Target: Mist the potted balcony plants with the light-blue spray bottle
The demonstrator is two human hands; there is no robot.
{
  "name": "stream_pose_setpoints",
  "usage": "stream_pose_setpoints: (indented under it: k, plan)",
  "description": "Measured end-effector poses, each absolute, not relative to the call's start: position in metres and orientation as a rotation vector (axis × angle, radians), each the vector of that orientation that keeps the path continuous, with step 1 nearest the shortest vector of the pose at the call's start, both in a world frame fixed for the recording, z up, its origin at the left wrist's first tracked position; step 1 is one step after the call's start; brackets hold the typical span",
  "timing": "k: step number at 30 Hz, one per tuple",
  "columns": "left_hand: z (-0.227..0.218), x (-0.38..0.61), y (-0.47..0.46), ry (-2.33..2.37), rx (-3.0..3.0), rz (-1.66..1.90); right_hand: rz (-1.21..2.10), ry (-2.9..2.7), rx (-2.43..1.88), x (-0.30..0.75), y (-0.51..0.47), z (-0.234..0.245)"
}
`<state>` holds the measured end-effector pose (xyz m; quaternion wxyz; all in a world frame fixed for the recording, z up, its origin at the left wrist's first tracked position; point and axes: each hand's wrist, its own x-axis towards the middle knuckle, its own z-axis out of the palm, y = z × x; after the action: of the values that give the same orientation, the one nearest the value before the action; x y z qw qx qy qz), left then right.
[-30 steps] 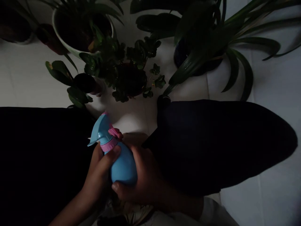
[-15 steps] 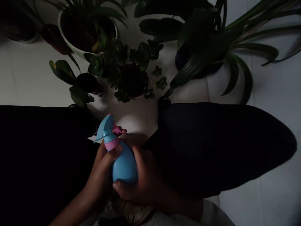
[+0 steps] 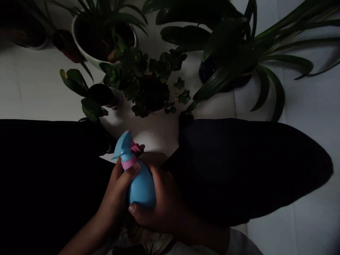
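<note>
Spreads dark-clad legs [image 3: 225, 170] over pale floor tiles [image 3: 302, 109], facing potted plants [image 3: 231, 71] just beyond. Clamps right hand [image 3: 163, 193] round the body of a blue spray bottle [image 3: 142, 187], with thumb near the base, and left hand [image 3: 119, 182] about the upper part, with thumb just under the pink collar [image 3: 129, 162], holding the bottle low between the legs. Looks like a gripping-and-steadying step, with fingertips [image 3: 142, 147] beside the pink trigger [image 3: 135, 146], too dim to tell whether pressing. Would call, on moving further, for a firm hold on the body and free fingers at that trigger
</note>
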<state>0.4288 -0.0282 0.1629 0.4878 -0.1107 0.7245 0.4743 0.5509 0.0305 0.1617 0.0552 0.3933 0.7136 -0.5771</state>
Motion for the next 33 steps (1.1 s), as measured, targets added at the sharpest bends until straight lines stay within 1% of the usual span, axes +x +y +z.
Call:
stream_pose_setpoints:
  k: [9, 15, 24, 33]
  plan:
    - [0.158, 0.434, -0.032, 1.717, -0.385, 1.167, -1.733, 2.166, 1.157, 0.551, 0.034, 0.162]
    - [0.158, 0.432, -0.033, 1.789, -0.322, 1.224, -1.767, 2.23, 1.129, 0.553, 0.032, 0.158]
    - [0.162, 0.429, -0.025, 1.691, -0.337, 1.157, -1.759, 2.166, 1.188, 0.552, 0.033, 0.159]
    - [0.158, 0.427, -0.034, 1.717, -0.314, 1.143, -1.785, 2.153, 1.14, 0.55, 0.035, 0.163]
